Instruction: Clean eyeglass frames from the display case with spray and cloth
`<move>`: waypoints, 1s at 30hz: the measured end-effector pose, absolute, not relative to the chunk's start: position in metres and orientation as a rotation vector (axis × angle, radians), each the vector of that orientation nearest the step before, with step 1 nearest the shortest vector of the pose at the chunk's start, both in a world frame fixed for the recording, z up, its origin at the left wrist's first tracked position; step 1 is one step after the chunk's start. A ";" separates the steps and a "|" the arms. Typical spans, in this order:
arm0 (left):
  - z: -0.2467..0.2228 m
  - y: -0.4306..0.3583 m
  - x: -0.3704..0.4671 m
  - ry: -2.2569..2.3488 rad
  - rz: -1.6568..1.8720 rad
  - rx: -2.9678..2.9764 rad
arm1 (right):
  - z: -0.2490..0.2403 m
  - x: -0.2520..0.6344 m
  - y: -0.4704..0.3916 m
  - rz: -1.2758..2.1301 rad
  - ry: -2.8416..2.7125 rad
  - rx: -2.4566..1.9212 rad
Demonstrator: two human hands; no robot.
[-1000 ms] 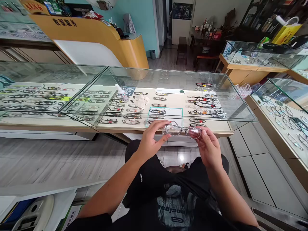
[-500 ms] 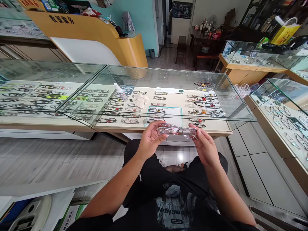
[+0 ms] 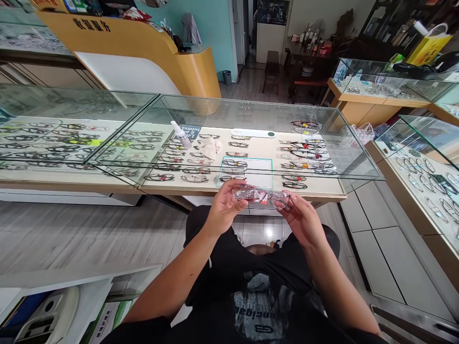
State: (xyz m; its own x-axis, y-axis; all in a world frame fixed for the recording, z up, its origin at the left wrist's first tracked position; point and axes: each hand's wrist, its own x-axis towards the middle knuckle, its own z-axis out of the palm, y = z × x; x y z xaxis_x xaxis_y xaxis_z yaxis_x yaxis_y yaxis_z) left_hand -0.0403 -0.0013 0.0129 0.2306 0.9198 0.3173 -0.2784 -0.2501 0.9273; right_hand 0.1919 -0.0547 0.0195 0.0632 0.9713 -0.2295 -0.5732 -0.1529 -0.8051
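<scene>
A pair of clear-framed eyeglasses (image 3: 256,195) is held up between my two hands, just in front of the glass display case (image 3: 304,188). My left hand (image 3: 228,206) pinches one end of the frame between thumb and fingers. At the other end my right hand (image 3: 303,215) grips the side, its fingers closed on it. A small red patch shows near the middle of the glasses. Behind them, rows of eyeglasses (image 3: 234,163) lie inside the case. A white bottle (image 3: 181,134) and a crumpled pale cloth (image 3: 211,147) rest near those rows.
More display cases stand at left (image 3: 46,172) and right (image 3: 430,177). Beyond the middle case is a curved wooden counter (image 3: 199,71). At lower left, an open white cabinet (image 3: 89,282) holds boxes. My knees are close to the case's front.
The eyeglasses have turned and tilted slightly between my hands, and the red patch now shows more. My right hand has shifted a little to the left. Both hands keep their hold.
</scene>
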 end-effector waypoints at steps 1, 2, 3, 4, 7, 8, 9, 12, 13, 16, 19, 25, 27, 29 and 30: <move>0.013 -0.001 -0.041 0.674 1.303 1.345 | 0.020 0.194 -0.054 1.487 -0.575 -0.949; 0.013 0.000 -0.043 0.675 1.297 1.346 | 0.021 0.197 -0.053 1.502 -0.603 -0.947; 0.013 0.001 -0.045 0.672 1.284 1.346 | 0.023 0.201 -0.051 1.517 -0.653 -0.939; 0.013 0.002 -0.047 0.664 1.263 1.348 | 0.026 0.205 -0.049 1.527 -0.725 -0.932; 0.016 0.003 -0.051 0.629 1.154 1.374 | 0.041 0.219 -0.043 1.528 -1.047 -0.955; 0.017 0.003 -0.051 0.614 1.111 1.391 | 0.046 0.222 -0.041 1.545 -1.161 -0.976; 0.018 0.003 -0.051 0.597 1.068 1.414 | 0.050 0.224 -0.039 1.580 -1.260 -0.998; 0.021 0.002 -0.048 0.538 0.986 1.490 | 0.058 0.222 -0.035 1.714 -1.408 -1.010; 0.021 0.002 -0.047 0.524 0.968 1.510 | 0.058 0.220 -0.035 1.742 -1.414 -1.001; 0.019 0.003 -0.047 0.503 0.949 1.536 | 0.058 0.216 -0.033 1.786 -1.422 -0.977; 0.015 0.005 -0.050 0.482 0.944 1.539 | 0.056 0.217 -0.033 1.805 -1.456 -0.977; 0.016 0.005 -0.052 0.480 0.929 1.539 | 0.054 0.216 -0.033 1.796 -1.499 -0.997; 0.016 0.007 -0.051 0.472 0.917 1.502 | 0.054 0.215 -0.033 1.784 -1.520 -0.985; 0.016 0.009 -0.050 0.476 0.897 1.432 | 0.056 0.216 -0.033 1.722 -1.561 -0.973; 0.015 0.011 -0.049 0.483 0.890 1.383 | 0.057 0.217 -0.033 1.649 -1.586 -0.975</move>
